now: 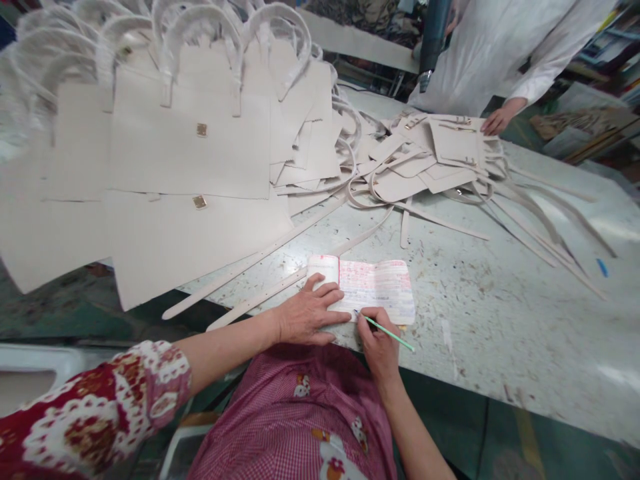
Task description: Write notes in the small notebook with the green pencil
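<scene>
An open notebook point(377, 287) lies near the table's front edge, its pages covered in red and blue handwriting. My left hand point(315, 313) rests on its left part with the fingers spread. In my right hand point(377, 343) is a thin green pen point(393, 335), pinched between thumb and fingers. The pen's tip is at the lower part of the page, close to my left fingertips. Just beyond the notebook, pale leather straps point(265, 293) reach across the table toward me.
Pale bag panels point(190, 147) with plastic-wrapped handles are piled at the left, overhanging the front edge. Several strapped leather pieces point(455, 143) lie farther back on the worn table point(500, 320). Across it, a person in white has a hand point(503, 119) on them. A dark tool point(433, 43) hangs above.
</scene>
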`<state>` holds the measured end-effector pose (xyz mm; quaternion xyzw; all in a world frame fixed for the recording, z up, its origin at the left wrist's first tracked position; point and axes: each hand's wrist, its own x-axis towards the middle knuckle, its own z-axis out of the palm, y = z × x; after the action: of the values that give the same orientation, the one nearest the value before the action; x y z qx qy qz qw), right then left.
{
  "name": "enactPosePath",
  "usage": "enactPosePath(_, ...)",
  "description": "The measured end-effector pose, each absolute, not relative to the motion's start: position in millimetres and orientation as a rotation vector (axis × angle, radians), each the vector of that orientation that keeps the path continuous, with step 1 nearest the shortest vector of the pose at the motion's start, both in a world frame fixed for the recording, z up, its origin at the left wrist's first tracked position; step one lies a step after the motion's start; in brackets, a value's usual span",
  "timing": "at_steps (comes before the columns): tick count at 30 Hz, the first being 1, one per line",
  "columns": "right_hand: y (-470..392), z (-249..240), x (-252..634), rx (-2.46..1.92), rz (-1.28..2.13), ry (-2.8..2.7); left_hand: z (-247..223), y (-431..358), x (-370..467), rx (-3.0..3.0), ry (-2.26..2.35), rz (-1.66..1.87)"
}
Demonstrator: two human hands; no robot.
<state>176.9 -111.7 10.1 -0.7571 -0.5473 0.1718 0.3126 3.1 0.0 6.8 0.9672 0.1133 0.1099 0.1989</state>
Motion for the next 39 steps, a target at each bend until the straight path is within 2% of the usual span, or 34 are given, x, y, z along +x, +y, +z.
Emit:
enactPosePath(10,-111.5,5.7,176.5,-2.026,0.415,-1.487,6.6,-0.5,3.3,2.696,0.322,0.340)
enactPosePath(17,-109.7,11.9,177.2,-2.003,0.517,-1.215,4.7,0.1,2.9,2.691,0.323,0.320)
enactPosePath(39,-111.1,8.3,177.2,-2.014,0.470,-1.464,6.3,-0.2,4.1,2.691,0.326,0.322)
